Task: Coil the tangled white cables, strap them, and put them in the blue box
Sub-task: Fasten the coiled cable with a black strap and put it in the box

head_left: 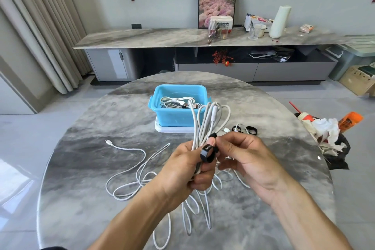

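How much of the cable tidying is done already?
Partly done. Done: some coiled cables already lie in the blue box. In hand: the left hand grips a coiled bundle while the right hand pinches a black strap around it. Left: a loose cable lies tangled on the table, and spare straps wait beside the box.

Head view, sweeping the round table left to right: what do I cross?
Loose white cable on the table → left hand gripping the coiled cable bundle with the black strap → right hand pinching the strap → spare black straps → crumpled rubbish pile at the right edge.
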Demonstrator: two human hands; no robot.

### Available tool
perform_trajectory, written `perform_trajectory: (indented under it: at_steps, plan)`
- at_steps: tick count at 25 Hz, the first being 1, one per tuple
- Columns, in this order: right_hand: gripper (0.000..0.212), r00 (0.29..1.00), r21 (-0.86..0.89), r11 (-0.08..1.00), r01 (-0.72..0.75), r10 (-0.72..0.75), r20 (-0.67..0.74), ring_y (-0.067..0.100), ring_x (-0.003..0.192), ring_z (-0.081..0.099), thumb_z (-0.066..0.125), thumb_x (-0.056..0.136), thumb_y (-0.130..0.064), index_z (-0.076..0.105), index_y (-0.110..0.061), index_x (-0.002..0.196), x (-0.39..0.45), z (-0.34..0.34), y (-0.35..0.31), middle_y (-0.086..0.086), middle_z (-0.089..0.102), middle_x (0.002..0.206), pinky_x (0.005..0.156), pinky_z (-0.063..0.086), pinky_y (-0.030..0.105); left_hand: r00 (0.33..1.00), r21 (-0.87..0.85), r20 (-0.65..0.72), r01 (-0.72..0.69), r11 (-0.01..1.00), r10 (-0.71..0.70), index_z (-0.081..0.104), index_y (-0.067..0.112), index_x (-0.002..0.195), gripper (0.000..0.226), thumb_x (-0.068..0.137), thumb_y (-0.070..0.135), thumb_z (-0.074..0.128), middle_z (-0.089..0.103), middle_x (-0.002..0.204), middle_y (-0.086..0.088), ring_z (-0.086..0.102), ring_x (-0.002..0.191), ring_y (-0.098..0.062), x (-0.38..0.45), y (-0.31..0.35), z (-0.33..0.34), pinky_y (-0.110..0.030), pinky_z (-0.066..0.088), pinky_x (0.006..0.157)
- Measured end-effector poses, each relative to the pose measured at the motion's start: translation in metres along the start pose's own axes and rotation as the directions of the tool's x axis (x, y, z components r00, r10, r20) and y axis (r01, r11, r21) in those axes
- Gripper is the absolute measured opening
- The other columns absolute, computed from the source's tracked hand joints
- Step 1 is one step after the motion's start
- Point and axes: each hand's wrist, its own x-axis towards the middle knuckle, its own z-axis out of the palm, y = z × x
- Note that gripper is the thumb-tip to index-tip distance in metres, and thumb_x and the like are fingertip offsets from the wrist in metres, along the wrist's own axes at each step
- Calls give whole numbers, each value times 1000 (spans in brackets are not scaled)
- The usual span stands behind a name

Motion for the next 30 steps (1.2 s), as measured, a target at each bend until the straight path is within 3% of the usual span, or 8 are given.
perform_trajectory:
  at_steps: [4,10,14,18,20,22,25,30]
  plan:
    - [23,996,-140,990,25,-36,-78,12,64,58,73,72,-35,76,-12,76,-2,2,-2,5,69,71,56,48,21,999,105,-46,-9,994,13,42,17,67,40,93,41,59,26,57,-1,19,45,-9,1,-3,3,-16,14,43]
    - [18,985,-78,994,-72,58,-161,13,57,58,69,88,-14,74,-11,70,-2,8,1,6,65,63,51,49,25,977,316,-186,-45,948,108,43,16,65,40,101,32,49,32,51,3,24,41,-10,5,-9,7,-17,21,38]
    - [19,936,-432,900,58,-200,-290,14,53,51,65,87,-22,67,-11,71,-1,15,10,5,58,54,53,45,36,972,341,-217,-16,940,95,45,13,67,41,101,35,50,33,50,5,25,40,-10,6,-10,7,-18,21,39]
    - [18,860,-551,813,190,-409,-306,8,47,51,64,92,-15,64,-16,73,-4,23,9,-8,63,57,50,41,27,976,246,-214,5,969,49,38,15,68,40,101,33,50,30,54,0,22,42,-11,7,-13,12,-18,17,41]
    - [15,890,-434,875,216,-359,-281,15,62,64,64,93,-10,70,-15,80,-3,23,8,-1,72,73,62,54,34,975,207,-215,-2,978,48,42,16,65,40,100,34,50,32,53,-1,22,43,-11,7,-14,11,-19,16,41]
    - [14,959,-164,977,134,-170,-229,27,74,65,64,91,-3,75,-11,91,0,18,7,12,75,85,71,57,39,975,175,-212,-22,984,60,43,15,67,38,97,36,52,31,54,-3,21,43,-11,9,-12,8,-17,16,41]
    - [23,995,187,982,-26,43,-90,28,73,57,65,78,-9,79,-9,97,2,11,5,16,71,85,66,56,31,979,165,-178,-66,984,96,43,15,66,37,88,42,55,27,56,-5,19,42,-10,8,-9,5,-16,17,41]
    - [21,994,189,981,-35,54,-98,14,63,53,70,71,-16,79,-10,89,0,12,4,7,70,78,57,50,26,975,252,-186,-70,965,119,46,23,55,38,83,48,57,32,55,-4,24,41,-12,5,-8,6,-18,19,40]
